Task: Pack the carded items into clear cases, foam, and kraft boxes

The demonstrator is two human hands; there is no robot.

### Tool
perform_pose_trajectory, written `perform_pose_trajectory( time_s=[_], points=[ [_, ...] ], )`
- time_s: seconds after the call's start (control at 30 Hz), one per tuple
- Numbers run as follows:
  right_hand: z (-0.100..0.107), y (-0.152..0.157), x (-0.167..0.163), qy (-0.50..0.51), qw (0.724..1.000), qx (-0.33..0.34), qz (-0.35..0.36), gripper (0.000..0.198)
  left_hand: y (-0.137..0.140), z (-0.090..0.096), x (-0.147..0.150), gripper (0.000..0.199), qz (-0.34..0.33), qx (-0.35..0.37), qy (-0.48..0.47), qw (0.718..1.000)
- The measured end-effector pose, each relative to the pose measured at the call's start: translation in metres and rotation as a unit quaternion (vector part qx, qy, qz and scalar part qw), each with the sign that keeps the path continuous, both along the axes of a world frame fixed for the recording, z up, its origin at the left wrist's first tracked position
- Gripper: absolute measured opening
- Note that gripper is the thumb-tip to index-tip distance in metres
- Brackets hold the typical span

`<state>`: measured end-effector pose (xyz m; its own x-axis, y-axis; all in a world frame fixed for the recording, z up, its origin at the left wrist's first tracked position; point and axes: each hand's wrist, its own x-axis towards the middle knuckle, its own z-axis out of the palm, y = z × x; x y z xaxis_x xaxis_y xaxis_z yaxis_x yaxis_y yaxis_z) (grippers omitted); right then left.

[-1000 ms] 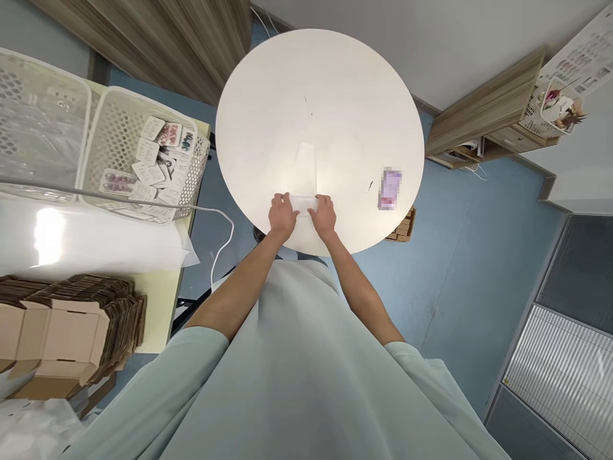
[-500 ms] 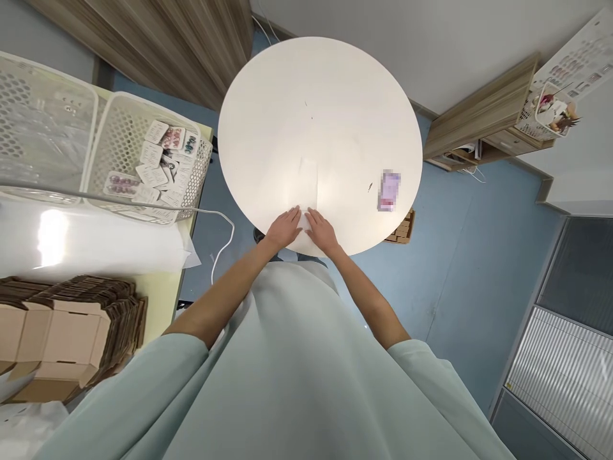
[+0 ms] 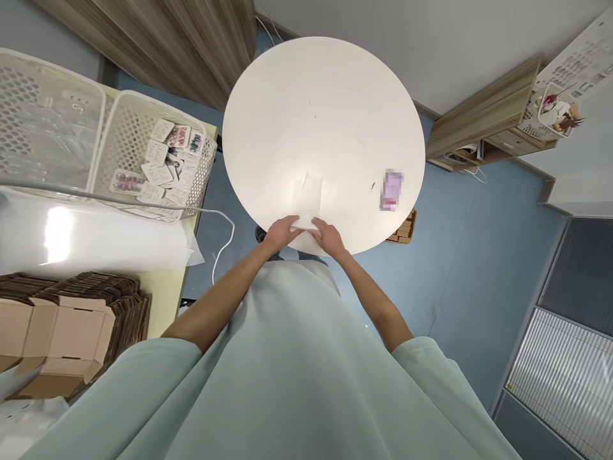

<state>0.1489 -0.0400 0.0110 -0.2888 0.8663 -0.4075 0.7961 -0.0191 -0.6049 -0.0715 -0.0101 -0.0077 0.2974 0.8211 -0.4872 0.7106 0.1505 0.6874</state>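
A thin white sheet (image 3: pixel 311 195), apparently foam or paper, lies near the front edge of the round white table (image 3: pixel 320 83). Its near end is folded or rolled over and lifted slightly. My left hand (image 3: pixel 282 231) pinches the left corner of that near end between thumb and fingers. On the other side, my right hand (image 3: pixel 328 236) grips the right corner the same way. The far end of the sheet curls up a little from the tabletop. Whether anything is wrapped inside cannot be seen.
Right of the hands lies a blurred purple item (image 3: pixel 391 190). To the left, a white basket (image 3: pixel 129 128) holds carded packs beside a second basket (image 3: pixel 48 121). Flattened cardboard boxes (image 3: pixel 76 326) are stacked below, and a white cable (image 3: pixel 225 220) hangs by the side table.
My hands, pressed flat on the sheet's near end before, now grip its two corners and have moved slightly apart. The near end is raised, and the sheet stands more off the table.
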Motion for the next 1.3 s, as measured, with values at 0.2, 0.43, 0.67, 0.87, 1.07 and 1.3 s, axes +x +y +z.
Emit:
perform_pose_trajectory(
  time_s=[0.2, 0.43, 0.67, 0.87, 1.07, 1.3],
  points=[
    [0.0, 0.027, -0.01, 0.001, 0.99, -0.051, -0.131, 0.038, 0.021, -0.007, 0.009, 0.041, 0.096, -0.051, 0.058, 0.992],
    [-0.013, 0.042, -0.019, -0.032, 0.974, -0.061, -0.214, 0.034, 0.038, -0.012, 0.018, 0.038, 0.104, -0.073, 0.096, 0.987],
    [-0.019, 0.051, -0.032, -0.096, 0.988, 0.072, -0.096, 0.048, 0.043, -0.006, 0.033, 0.062, 0.046, 0.057, 0.128, 0.989],
    [-0.019, 0.032, -0.03, -0.106, 0.992, 0.071, 0.021, 0.058, 0.029, -0.005, 0.027, 0.062, -0.113, 0.116, 0.097, 0.982],
    [-0.016, -0.021, -0.033, -0.091, 0.993, 0.053, 0.046, 0.06, -0.02, 0.002, -0.003, 0.068, -0.18, 0.11, 0.069, 0.975],
    [-0.002, -0.017, -0.017, -0.043, 0.996, 0.01, 0.08, 0.054, -0.026, 0.002, -0.013, 0.063, -0.139, 0.06, 0.048, 0.987]
  ],
)
